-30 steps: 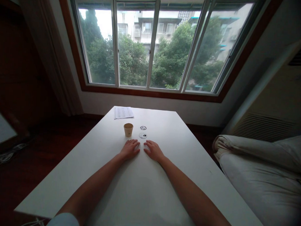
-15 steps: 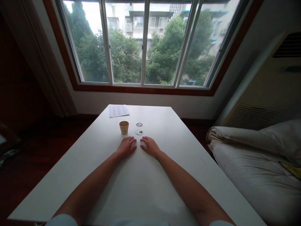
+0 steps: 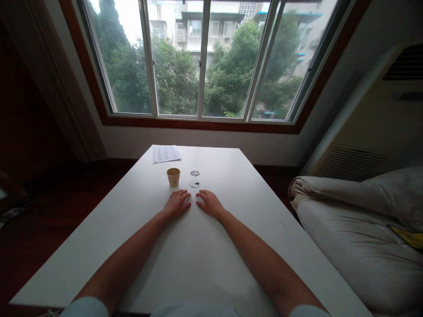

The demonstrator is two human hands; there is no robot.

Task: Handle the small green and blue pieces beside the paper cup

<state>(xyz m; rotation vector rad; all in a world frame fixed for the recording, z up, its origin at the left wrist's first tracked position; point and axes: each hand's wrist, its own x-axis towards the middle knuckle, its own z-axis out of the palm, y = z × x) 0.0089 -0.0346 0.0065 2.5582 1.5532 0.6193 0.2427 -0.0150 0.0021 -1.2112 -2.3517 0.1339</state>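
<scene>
My left hand (image 3: 177, 202) rests palm down on the white table (image 3: 193, 269), fingers apart and holding nothing. Just beyond it stands a brown paper cup (image 3: 173, 177), upright, its contents not visible. My right hand (image 3: 209, 203) also lies on the tabletop with spread, unoccupied fingers, a small gap from the left one. Past the fingertips are two small round discs with dark markings: a nearer disc (image 3: 194, 184) and a farther disc (image 3: 195, 173). Neither hand touches the cup or the discs.
Sheets of printed paper (image 3: 166, 153) lie at the table's far left corner. A padded light-coloured sofa or bed (image 3: 351, 228) stands to the right, with a floor-standing air conditioner (image 3: 379, 118) behind it. A wide window (image 3: 200, 75) fills the far wall. Cables (image 3: 4, 220) lie on the floor at left.
The whole view has shifted very slightly. Both hands, the cup and the discs keep their places on the table.
</scene>
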